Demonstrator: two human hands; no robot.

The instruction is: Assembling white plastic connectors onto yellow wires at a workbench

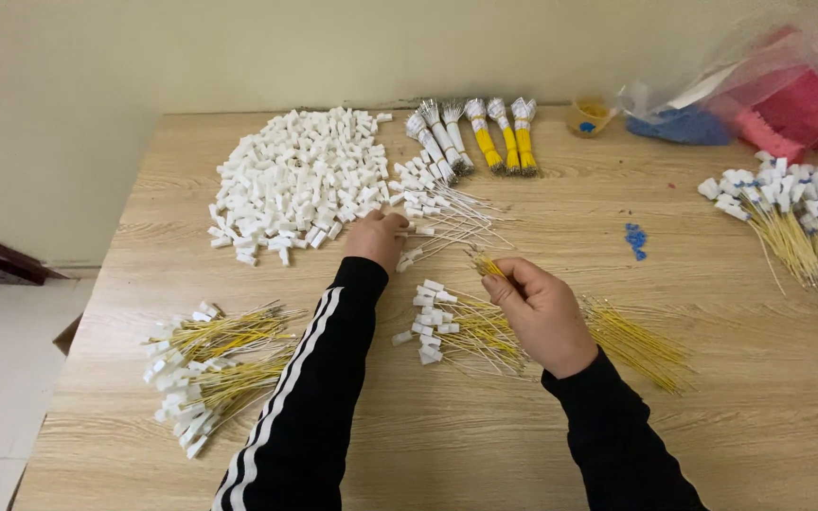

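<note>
The left hand point(377, 238) lies palm down with its fingers curled together, the tips touching the near edge of the heap of white plastic connectors point(297, 180) and a few loose white-tipped wires point(442, 216) just right of that heap; whether it actually pinches one cannot be told, since the fingertips are hidden under the knuckles. The right hand point(539, 312) is raised nearer the camera than the heap, thumb and fingers pinched together on a thin yellow wire point(487, 266) whose end sticks out toward the heap. Below this hand lies a spread of yellow wires with white end pieces point(452, 326), and bare yellow wires point(638, 346) fan out to its right.

All of it rests on a light wood-grain desk point(485, 445). Nearer than the heap and to the left sits another pile of finished yellow wires point(208, 364). Right of the heap at the back stand bound bundles, some white, some yellow point(475, 135). Far right of the heap is a further batch of capped wires point(797, 213), with a few small blue pieces point(636, 238) between. A plain pale wall point(333, 47) rises behind the heap.

A clear plastic bag point(769, 95) of pink and blue contents is cut off at the far right corner, its contents hard to make out.
</note>
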